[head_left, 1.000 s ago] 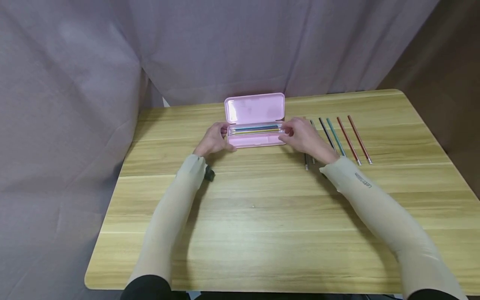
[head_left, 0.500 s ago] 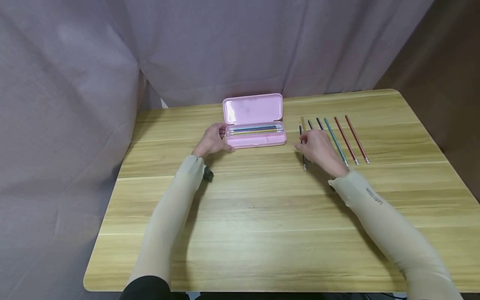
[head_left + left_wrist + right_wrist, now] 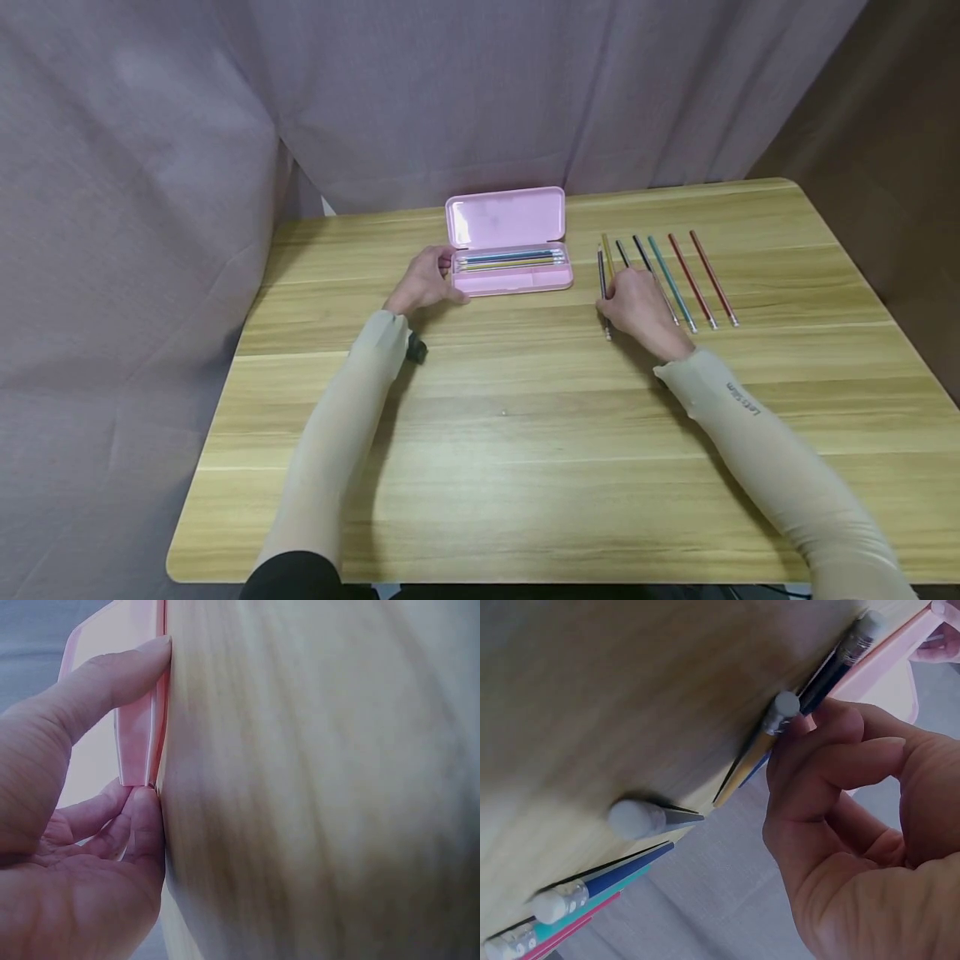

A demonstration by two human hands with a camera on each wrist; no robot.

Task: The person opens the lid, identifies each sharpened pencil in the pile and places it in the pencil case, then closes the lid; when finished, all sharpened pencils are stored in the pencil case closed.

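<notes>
The right hand (image 3: 637,308), fingers curled, touches the yellow pencil (image 3: 607,254) in the row on the surface (image 3: 525,433); whether its grip has closed I cannot tell. The pencils' long axes run near to far. Farther left, the left hand (image 3: 423,282) pinches the open pink case (image 3: 506,221).
</notes>
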